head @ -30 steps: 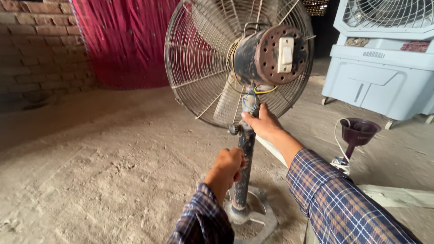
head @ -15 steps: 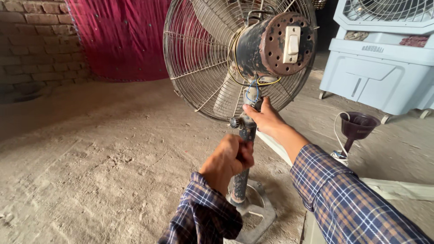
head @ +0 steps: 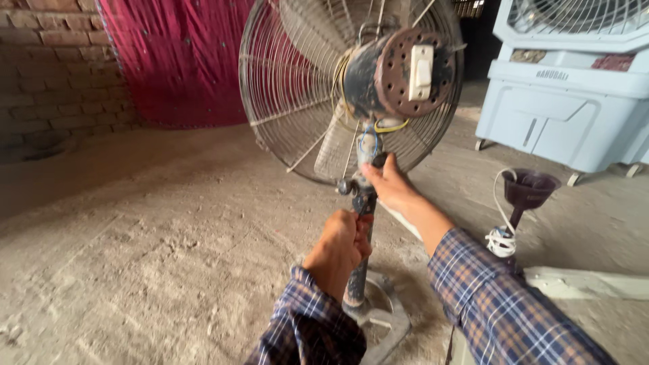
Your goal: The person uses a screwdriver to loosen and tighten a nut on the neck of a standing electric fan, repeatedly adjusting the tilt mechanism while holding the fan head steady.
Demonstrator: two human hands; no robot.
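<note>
Dusty concrete floor (head: 135, 270) ran back to a brick wall (head: 47, 67) at far left, with a red cloth (head: 176, 61) hung beside it. At centre stood a pedestal fan (head: 351, 88), its wire guard tilted and its rusty motor housing facing the camera.

Left hand (head: 340, 247) was closed in a fist around the pole (head: 358, 277), partway up, above the round base (head: 378, 318). Right hand (head: 392, 186) was curled around the neck joint just under the motor, fingers wrapped, thumb by the side knob.

Open floor lay wide to the left of the fan. To the right, room was tighter: a dark funnel-shaped stand (head: 527, 192) with a coiled white cord (head: 501, 240) stood near, a pale plank (head: 588, 284) lay on the floor, and a light-blue air cooler (head: 568, 88) stood at far right.
</note>
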